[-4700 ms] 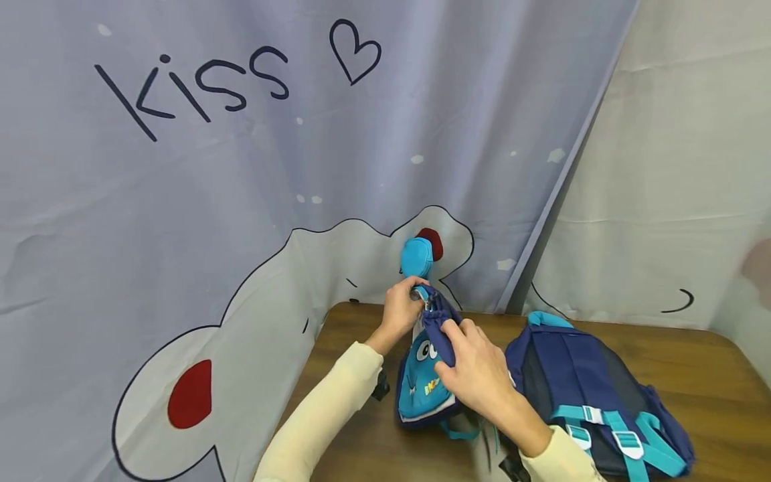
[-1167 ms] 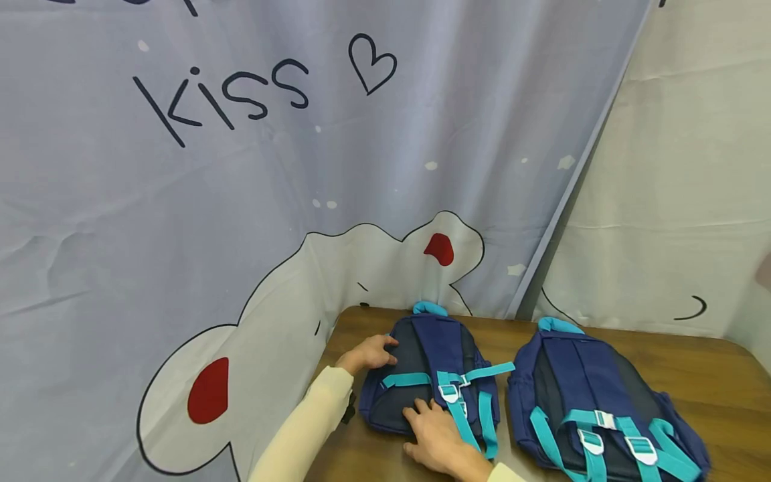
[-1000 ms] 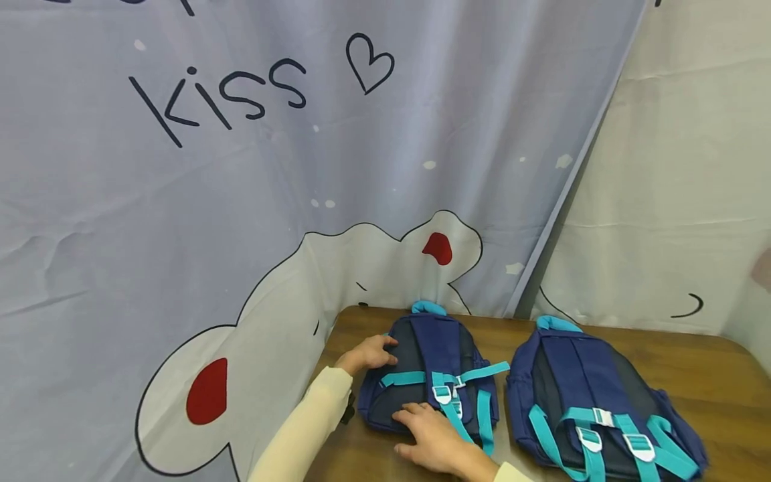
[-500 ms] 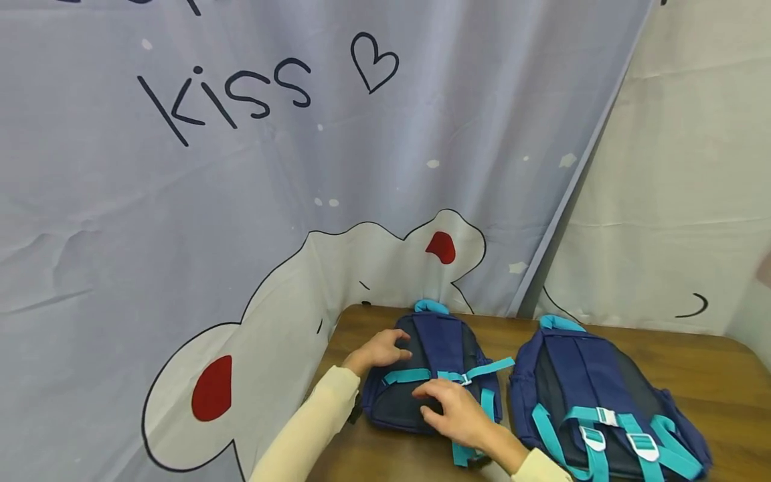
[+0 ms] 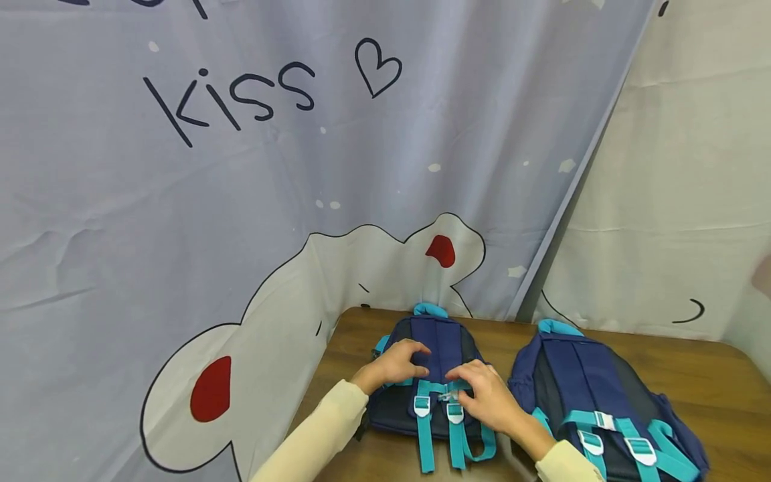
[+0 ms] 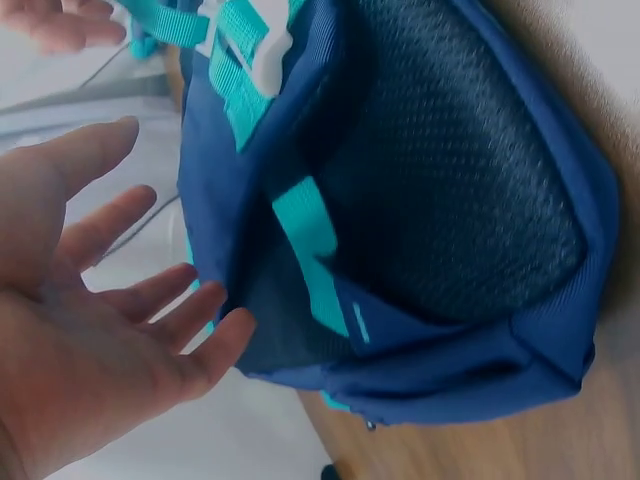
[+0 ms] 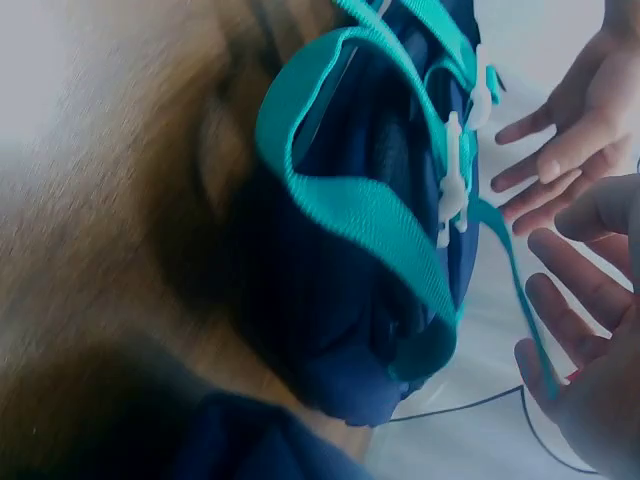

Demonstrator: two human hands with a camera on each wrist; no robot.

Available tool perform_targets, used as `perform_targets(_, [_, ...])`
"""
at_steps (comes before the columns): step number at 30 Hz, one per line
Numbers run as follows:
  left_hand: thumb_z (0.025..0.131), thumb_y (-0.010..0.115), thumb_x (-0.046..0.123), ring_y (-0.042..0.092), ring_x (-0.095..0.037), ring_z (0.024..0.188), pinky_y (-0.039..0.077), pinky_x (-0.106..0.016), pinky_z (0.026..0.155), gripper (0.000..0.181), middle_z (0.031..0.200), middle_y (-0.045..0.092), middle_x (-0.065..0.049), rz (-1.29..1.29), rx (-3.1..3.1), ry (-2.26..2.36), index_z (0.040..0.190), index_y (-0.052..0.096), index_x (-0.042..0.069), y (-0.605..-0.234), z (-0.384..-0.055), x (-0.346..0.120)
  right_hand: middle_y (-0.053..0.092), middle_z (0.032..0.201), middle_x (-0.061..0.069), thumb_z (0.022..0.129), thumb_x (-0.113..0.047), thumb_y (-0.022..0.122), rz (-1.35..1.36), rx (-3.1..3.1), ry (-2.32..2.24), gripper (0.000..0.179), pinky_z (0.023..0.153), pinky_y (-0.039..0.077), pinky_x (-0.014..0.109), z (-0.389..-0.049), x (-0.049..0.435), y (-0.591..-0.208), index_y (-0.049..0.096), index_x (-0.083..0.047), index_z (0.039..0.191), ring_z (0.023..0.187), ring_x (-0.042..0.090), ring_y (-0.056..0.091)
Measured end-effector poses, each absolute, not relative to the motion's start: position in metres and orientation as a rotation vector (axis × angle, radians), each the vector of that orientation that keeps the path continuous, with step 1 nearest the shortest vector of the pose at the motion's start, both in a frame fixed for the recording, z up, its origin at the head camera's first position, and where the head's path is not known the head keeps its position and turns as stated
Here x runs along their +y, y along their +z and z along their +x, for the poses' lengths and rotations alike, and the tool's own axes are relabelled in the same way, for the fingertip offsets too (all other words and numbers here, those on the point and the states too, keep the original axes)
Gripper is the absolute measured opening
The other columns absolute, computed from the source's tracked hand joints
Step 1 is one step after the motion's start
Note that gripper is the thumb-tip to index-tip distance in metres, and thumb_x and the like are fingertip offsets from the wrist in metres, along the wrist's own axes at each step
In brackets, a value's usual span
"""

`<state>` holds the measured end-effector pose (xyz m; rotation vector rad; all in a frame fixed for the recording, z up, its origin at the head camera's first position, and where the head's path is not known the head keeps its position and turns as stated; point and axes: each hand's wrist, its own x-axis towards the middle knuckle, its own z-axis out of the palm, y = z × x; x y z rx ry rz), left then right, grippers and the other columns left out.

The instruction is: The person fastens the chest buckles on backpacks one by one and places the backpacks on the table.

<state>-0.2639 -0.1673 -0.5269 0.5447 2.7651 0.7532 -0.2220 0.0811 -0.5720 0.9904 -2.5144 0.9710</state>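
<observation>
The smaller backpack (image 5: 438, 338), navy and dark grey, lies on the table with its padded back up. My left hand (image 5: 393, 365) is over its left side, fingers spread and slightly bent; in the left wrist view that hand (image 6: 120, 330) faces the bag with nothing in its grasp. Over the right side is my right hand (image 5: 489, 396), its fingers loosely bent. Between the hands, a white clip (image 5: 448, 396) joins the teal cross strap. Two teal straps with white buckles (image 5: 421, 406) hang over the bag's near edge. A thin teal strap (image 7: 520, 290) passes by my right fingers in the right wrist view.
A larger navy backpack (image 5: 593, 375) with teal straps lies to the right, also back up. Both bags lie on a brown wooden table (image 5: 723, 381). A printed grey curtain (image 5: 241, 174) hangs behind the table.
The smaller backpack, earlier held up with its cartoon front showing, now lies back up. Its shoulder straps now lie side by side. Both hands have since moved inward over it.
</observation>
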Motion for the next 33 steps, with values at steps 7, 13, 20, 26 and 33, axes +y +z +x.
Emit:
perform_targets(7, [0.094,0.082,0.031,0.052,-0.035,0.141,0.041,-0.064,0.114,0.042,0.149,0.061,-0.009,0.594,2.823,0.599,0.133,0.074,0.02,-0.535,-0.249,-0.15,0.074,0.124,-0.003,0.085,-0.008,0.08,0.827,-2.77,0.921,0.043,0.1,0.044,0.055,-0.225,0.088,-0.574,0.072,-0.016,0.127,0.122,0.023,0.062])
perform_targets(13, [0.089,0.086,0.04,0.051,-0.033,0.139,0.042,-0.062,0.109,0.044,0.152,0.059,-0.006,0.59,2.875,0.447,0.13,0.076,0.028,-0.548,-0.242,-0.135,0.073,0.12,0.002,0.089,-0.017,0.083,0.666,-2.927,0.952,0.074,0.1,0.044,0.056,-0.229,0.09,-0.577,0.05,-0.01,0.154,0.118,0.027,0.064])
perform_targets(20, [0.089,0.085,0.047,0.049,-0.031,0.14,0.037,-0.063,0.112,0.038,0.15,0.059,-0.004,0.648,2.981,0.335,0.122,0.078,0.031,-0.563,-0.238,-0.122,0.075,0.119,0.007,0.085,-0.02,0.087,0.563,-2.985,0.922,0.069,0.098,0.047,0.059,-0.233,0.093,-0.585,0.059,-0.006,0.147,0.115,0.033,0.064])
perform_targets(26, [0.09,0.084,0.047,0.048,-0.03,0.141,0.035,-0.064,0.116,0.025,0.15,0.059,-0.004,0.653,3.021,0.297,0.109,0.079,0.031,-0.568,-0.237,-0.119,0.074,0.123,0.01,0.084,-0.022,0.088,0.578,-2.977,0.855,0.044,0.097,0.048,0.06,-0.235,0.09,-0.587,0.073,-0.009,0.124,0.12,0.038,0.063])
perform_targets(33, [0.092,0.082,0.046,0.05,-0.029,0.14,0.035,-0.064,0.116,0.02,0.15,0.06,-0.003,0.708,3.04,0.287,0.103,0.079,0.03,-0.57,-0.242,-0.124,0.074,0.107,0.005,0.085,-0.015,0.084,0.611,-2.987,0.828,0.027,0.09,0.051,0.058,-0.238,0.083,-0.586,0.076,-0.013,0.111,0.107,0.034,0.067])
